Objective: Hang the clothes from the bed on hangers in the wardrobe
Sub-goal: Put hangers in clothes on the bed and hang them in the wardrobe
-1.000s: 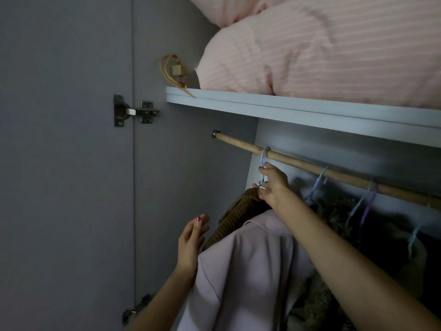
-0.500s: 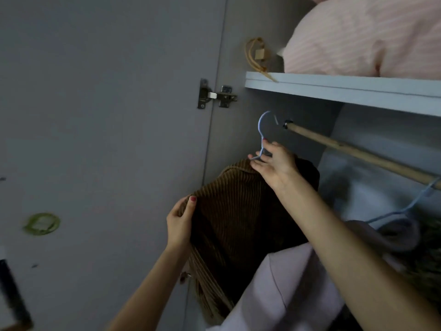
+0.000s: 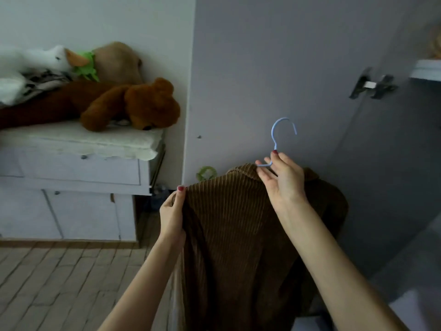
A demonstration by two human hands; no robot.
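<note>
Holding the brown ribbed coat [image 3: 238, 223] up near the wardrobe door [image 3: 274, 68], your right hand [image 3: 284, 180] pinches its blue hanger [image 3: 276, 137]; your left hand [image 3: 173, 216] grips the shoulder edge.

Both arms reach forward and up. The left hand [image 3: 172, 215] pinches cloth, thumb up. The right hand [image 3: 281, 177] pinches with fingertips.

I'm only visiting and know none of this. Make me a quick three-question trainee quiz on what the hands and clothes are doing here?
1. True or false: the blue hanger hangs on a rail.
2. Which hand holds the hanger's neck?
3. The left hand grips: A) teddy bear B) brown corduroy garment C) door hinge

Key: 1 false, it is held in the air; 2 the right hand; 3 B.
</note>
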